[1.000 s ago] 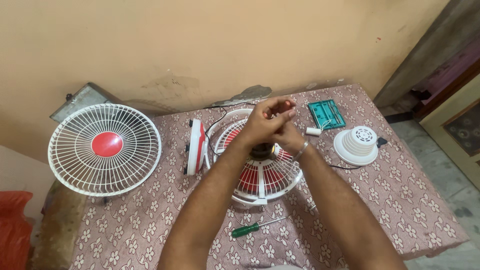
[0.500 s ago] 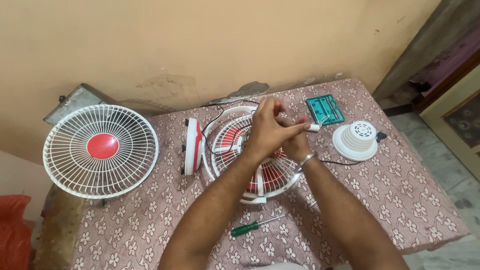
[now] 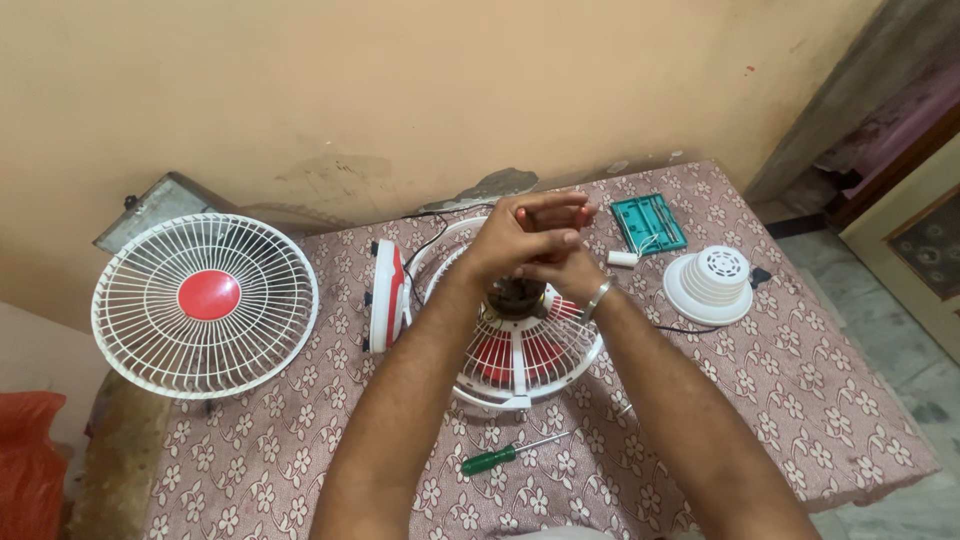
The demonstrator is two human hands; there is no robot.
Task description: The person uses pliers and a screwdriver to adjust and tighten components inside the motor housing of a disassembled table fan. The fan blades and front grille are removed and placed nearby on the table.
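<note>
Sitting under clasped hands (image 3: 540, 245) — dark fan motor (image 3: 516, 297), white-ribbed grille (image 3: 520, 360).

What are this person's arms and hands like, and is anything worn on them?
Both forearms are bare, with no sleeves in view and no gloves. The left hand is plain, with no ring or watch that I can see. The right hand has a slim silver-coloured metal bangle around its wrist.

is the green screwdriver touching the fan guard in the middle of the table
Apart. The head view shows the green screwdriver lying on the tablecloth, with patterned cloth visible between it and the middle fan guard's lower rim.
</note>
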